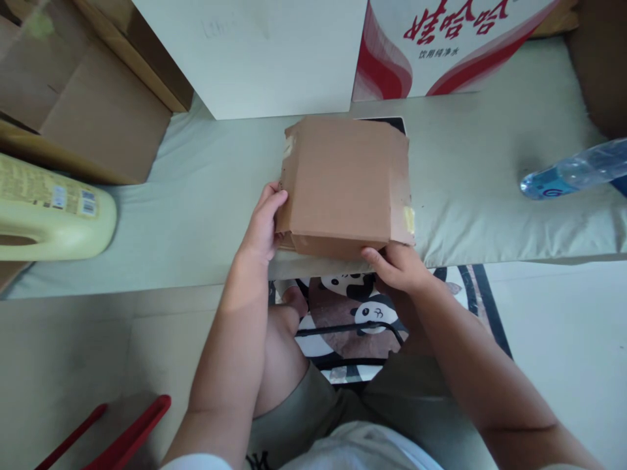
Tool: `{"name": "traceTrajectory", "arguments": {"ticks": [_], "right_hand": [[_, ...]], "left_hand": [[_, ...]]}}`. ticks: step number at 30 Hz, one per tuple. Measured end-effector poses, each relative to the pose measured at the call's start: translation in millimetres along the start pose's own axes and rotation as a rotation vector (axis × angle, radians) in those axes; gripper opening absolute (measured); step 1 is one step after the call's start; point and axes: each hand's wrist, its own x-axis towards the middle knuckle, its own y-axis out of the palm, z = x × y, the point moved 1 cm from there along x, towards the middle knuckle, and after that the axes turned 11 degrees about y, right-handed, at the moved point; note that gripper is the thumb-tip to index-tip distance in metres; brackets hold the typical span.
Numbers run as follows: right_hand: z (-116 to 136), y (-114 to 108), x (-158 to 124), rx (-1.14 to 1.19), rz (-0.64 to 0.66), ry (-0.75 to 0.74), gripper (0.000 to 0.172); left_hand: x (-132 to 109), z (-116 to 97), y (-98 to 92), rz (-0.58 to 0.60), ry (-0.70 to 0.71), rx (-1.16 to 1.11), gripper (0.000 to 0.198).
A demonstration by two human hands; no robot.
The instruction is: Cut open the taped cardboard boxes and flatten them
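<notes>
While the right hand [399, 266] is pinching the near right corner of the cardboard box [343, 183], the left hand [263, 222] is gripping its left side. The box is covering part of the cloth-covered worktop [210, 222] near its front edge. Behind it, a dark, white-edged object [398, 123] is peeking out; farther back, a white panel [274, 59] and a red-and-white carton [441, 62] are standing.

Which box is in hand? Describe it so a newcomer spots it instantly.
Start at the pale green cover, then the big white panel standing on it. Just nearer than that panel is a brown cardboard box. Unlike the cartons at upper left, it has the left hand on its left side and the right hand at its near right corner.
</notes>
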Motion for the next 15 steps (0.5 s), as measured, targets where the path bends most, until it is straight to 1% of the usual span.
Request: {"name": "traceTrajectory", "arguments": {"ticks": [2, 3, 6, 8, 10, 11, 13, 15], "right_hand": [[3.2, -2.4, 2.9, -0.002, -0.033, -0.003, 0.053], [4.8, -4.1, 4.3, 0.004, -0.083, 0.014, 0.055], [8.0, -9.5, 6.4, 0.056, -0.297, 0.126, 0.056], [9.0, -11.8, 5.9, 0.115, -0.378, 0.165, 0.051], [8.6, -12.6, 4.5, 0.211, -0.386, 0.182, 0.045], [7.6, -12.6, 3.8, 0.267, -0.380, 0.191, 0.045], [4.3, -11.6, 2.8, 0.372, -0.389, 0.215, 0.053], [0.5, -9.7, 2.9, 0.444, -0.432, 0.234, 0.058]], "left_hand": [[0.8, -1.2, 0.7, -0.019, 0.019, -0.012, 0.042], [1.3, -1.7, 0.6, -0.024, 0.030, -0.013, 0.041], [3.3, -3.2, -1.3, -0.056, 0.099, 0.000, 0.038], [4.7, -3.4, -3.6, -0.085, 0.160, 0.016, 0.038], [5.8, -3.0, -6.1, -0.106, 0.235, 0.037, 0.036], [6.1, -2.9, -7.3, -0.114, 0.280, 0.049, 0.035], [5.5, -3.6, -9.5, -0.130, 0.371, 0.065, 0.034], [3.6, -5.5, -10.9, -0.129, 0.428, 0.070, 0.032]]}}
